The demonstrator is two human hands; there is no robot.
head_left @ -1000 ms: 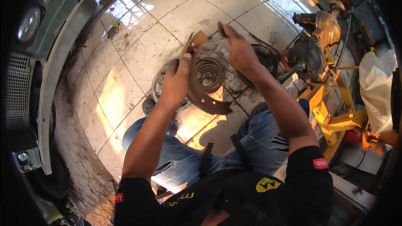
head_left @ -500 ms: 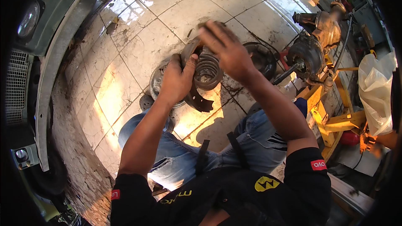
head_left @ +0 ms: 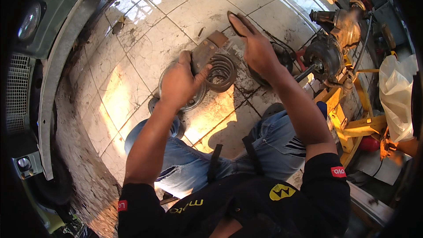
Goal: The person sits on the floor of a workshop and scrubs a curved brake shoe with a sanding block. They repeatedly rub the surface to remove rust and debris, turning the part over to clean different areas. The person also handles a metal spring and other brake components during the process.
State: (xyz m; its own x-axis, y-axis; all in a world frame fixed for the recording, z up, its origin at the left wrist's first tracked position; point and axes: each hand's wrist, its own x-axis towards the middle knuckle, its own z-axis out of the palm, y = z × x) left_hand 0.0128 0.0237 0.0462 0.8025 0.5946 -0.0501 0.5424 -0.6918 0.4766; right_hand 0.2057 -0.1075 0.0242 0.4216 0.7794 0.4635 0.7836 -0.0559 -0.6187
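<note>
The person is sitting on the tiled floor and is looking down at both hands. The left hand is closing around a rusty curved metal plate, with the fingers wrapped over its lower end and the thumb pressing on its side. The plate is sticking up and away from the hand, tilted toward the right. Just beside this hand, on its right side, a dark coil spring is lying; it is touching the plate, and the thumb is reaching its edge. Under the left hand a round metal disc is resting on the floor, mostly hidden by the hand.

The right hand is staying a little apart from the spring, up and to the right of it. Its fingers are stretched out flat and together, pointing away from the body, and they are holding nothing. Behind this hand a dark round part is lying on the floor, half covered by the wrist.

Further right, a greasy axle assembly is sitting on a yellow stand. A white plastic bag is hanging near the right edge. At the left, a green vehicle front with a grey bumper is standing.
</note>
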